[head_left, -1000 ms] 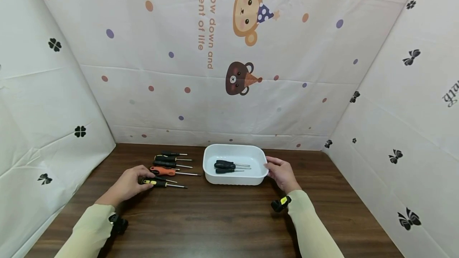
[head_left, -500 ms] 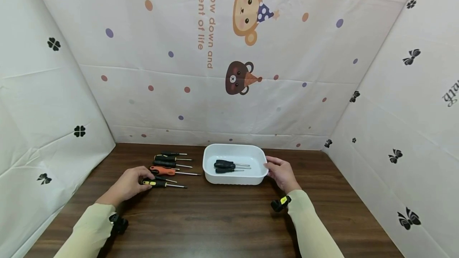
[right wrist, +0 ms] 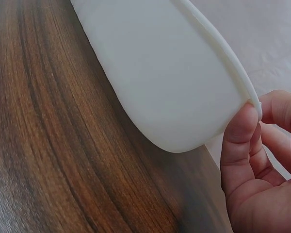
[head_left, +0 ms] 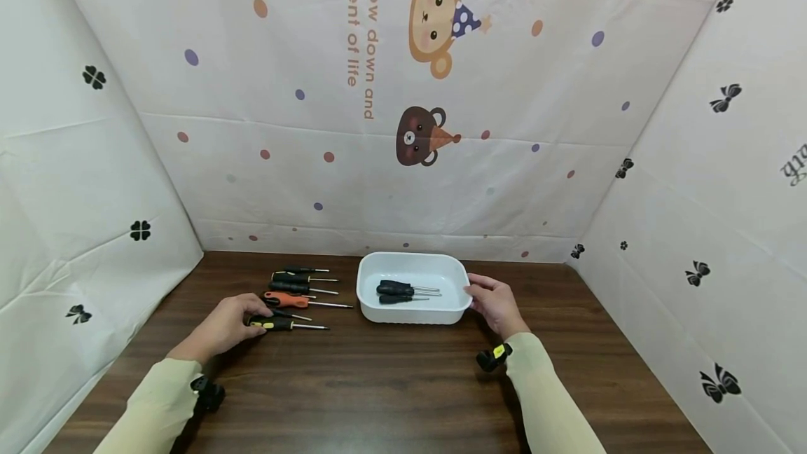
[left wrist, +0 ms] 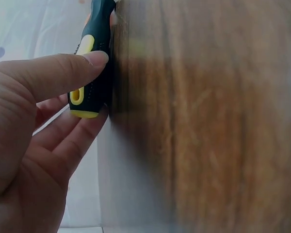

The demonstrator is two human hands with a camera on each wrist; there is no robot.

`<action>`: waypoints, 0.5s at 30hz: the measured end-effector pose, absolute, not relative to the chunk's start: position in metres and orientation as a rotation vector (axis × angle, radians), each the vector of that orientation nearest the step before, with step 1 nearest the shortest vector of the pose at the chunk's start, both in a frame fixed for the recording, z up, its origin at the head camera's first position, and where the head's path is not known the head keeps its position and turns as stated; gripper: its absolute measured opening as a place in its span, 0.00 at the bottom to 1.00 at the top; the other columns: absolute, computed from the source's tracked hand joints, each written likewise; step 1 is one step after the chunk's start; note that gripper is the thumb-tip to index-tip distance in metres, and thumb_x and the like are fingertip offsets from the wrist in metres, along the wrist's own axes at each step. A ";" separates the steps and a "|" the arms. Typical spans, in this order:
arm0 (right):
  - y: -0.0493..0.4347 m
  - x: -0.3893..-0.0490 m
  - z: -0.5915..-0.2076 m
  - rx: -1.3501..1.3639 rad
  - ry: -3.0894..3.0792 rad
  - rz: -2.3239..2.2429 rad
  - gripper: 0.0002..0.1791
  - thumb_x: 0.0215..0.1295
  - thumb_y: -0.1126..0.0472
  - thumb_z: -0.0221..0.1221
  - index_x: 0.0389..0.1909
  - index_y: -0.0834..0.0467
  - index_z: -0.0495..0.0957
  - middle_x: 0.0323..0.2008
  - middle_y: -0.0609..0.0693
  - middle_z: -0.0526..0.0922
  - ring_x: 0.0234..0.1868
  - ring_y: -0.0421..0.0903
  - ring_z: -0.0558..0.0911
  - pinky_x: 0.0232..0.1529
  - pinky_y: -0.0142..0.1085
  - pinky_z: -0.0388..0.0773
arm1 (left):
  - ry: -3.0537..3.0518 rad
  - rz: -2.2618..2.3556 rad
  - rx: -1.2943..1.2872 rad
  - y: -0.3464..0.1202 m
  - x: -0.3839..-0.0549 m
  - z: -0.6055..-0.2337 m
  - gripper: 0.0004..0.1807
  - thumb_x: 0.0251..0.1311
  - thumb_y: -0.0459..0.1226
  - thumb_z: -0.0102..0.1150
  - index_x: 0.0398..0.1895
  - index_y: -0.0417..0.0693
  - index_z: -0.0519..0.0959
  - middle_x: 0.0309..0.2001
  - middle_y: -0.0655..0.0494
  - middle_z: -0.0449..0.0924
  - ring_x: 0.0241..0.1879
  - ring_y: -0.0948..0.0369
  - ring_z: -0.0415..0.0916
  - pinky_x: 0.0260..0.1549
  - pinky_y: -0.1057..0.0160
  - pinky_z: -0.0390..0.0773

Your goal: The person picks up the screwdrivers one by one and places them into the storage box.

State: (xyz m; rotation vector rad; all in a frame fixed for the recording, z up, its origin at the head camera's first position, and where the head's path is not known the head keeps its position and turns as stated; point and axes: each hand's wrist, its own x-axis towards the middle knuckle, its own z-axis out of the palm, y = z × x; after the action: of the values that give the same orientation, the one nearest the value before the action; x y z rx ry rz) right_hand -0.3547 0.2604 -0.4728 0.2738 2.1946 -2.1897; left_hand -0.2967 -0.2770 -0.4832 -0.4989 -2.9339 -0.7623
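Observation:
My left hand [head_left: 222, 326] pinches the handle end of a black-and-yellow screwdriver [head_left: 280, 324] lying on the table at the left. In the left wrist view, the thumb is on the screwdriver handle [left wrist: 100, 77] and the fingers are on its far side. Just behind it lies a thin black screwdriver [head_left: 293, 315], then an orange-handled screwdriver [head_left: 291, 300], its handle end by my fingertips. My right hand [head_left: 494, 303] grips the right end of a white plastic basin [head_left: 412, 317]. In the right wrist view, thumb and forefinger pinch the basin rim [right wrist: 240, 75]. Several black screwdrivers [head_left: 396, 291] lie inside the basin.
Behind the orange one, several more dark-handled screwdrivers [head_left: 290, 288] lie in a row, shafts pointing right. The dark wooden table [head_left: 353, 391] ends against a printed white cloth backdrop [head_left: 353, 181], with cloth walls [head_left: 700, 216] on both sides.

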 end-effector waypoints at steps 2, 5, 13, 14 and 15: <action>0.261 -0.355 -0.473 0.272 2.194 -2.189 0.26 0.66 0.68 0.65 0.65 0.67 0.76 0.50 0.60 0.88 0.31 0.42 0.84 0.33 0.31 0.83 | -2.931 -0.752 -0.518 -0.277 -0.296 -0.483 0.12 0.52 0.33 0.77 0.41 0.51 0.89 0.46 0.54 0.85 0.51 0.47 0.82 0.49 0.44 0.82; 0.261 -0.356 -0.474 0.283 2.198 -2.186 0.25 0.67 0.68 0.65 0.64 0.66 0.77 0.51 0.61 0.87 0.32 0.42 0.84 0.33 0.31 0.83 | -2.914 -0.760 -0.538 -0.276 -0.296 -0.484 0.12 0.53 0.34 0.77 0.41 0.52 0.89 0.47 0.54 0.86 0.51 0.47 0.83 0.50 0.45 0.82; 0.260 -0.357 -0.475 0.290 2.193 -2.192 0.25 0.66 0.69 0.64 0.64 0.66 0.77 0.50 0.62 0.87 0.30 0.42 0.83 0.31 0.30 0.83 | -2.905 -0.807 -0.538 -0.274 -0.298 -0.481 0.11 0.53 0.35 0.77 0.40 0.55 0.89 0.47 0.54 0.88 0.51 0.49 0.84 0.50 0.45 0.82; 0.260 -0.357 -0.475 0.291 2.191 -2.194 0.25 0.66 0.69 0.64 0.64 0.66 0.77 0.51 0.62 0.87 0.30 0.42 0.83 0.31 0.30 0.83 | -2.908 -0.822 -0.525 -0.273 -0.298 -0.481 0.11 0.53 0.35 0.77 0.40 0.56 0.89 0.47 0.55 0.88 0.51 0.49 0.84 0.50 0.46 0.82; 0.260 -0.357 -0.475 0.291 2.189 -2.196 0.25 0.66 0.69 0.64 0.64 0.66 0.78 0.51 0.62 0.86 0.30 0.42 0.83 0.31 0.30 0.83 | -2.907 -0.831 -0.536 -0.273 -0.298 -0.480 0.11 0.54 0.35 0.77 0.40 0.55 0.89 0.47 0.54 0.88 0.51 0.49 0.84 0.49 0.46 0.83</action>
State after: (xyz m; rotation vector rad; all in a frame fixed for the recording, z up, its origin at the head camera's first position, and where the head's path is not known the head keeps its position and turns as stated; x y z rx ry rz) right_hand -0.3565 0.2602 -0.4754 0.2915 2.1892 -2.1958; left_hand -0.2978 -0.2729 -0.4800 -0.5361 -2.9066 -0.8306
